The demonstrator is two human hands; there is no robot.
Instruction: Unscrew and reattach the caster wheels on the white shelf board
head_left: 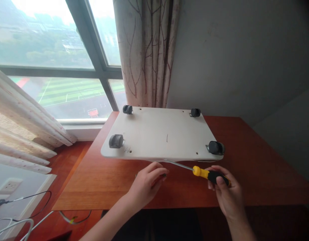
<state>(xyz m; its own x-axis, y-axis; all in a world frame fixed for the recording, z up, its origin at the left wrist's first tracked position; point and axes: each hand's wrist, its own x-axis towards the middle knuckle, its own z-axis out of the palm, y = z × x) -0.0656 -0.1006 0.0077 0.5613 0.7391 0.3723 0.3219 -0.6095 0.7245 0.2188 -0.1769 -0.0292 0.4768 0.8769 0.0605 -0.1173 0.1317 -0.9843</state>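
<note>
A white board (149,130) lies on the wooden table with a black caster wheel (216,147) at each corner and small holes near its edges. My right hand (228,190) is wrapped round the yellow-and-black handle of a screwdriver (201,171). Its metal shaft points left, with the tip close to the board's front edge; whether it touches, I cannot tell. In front of that edge is my left hand (146,182), fingers pinched around a small dark piece (165,175) that is too small to name, probably metal.
The brown table (94,187) extends on both sides of the board. Behind it stand a patterned curtain (146,50) and a grey wall (232,60). A window is at the left. Cables (26,224) and a wall socket (9,185) are at the lower left.
</note>
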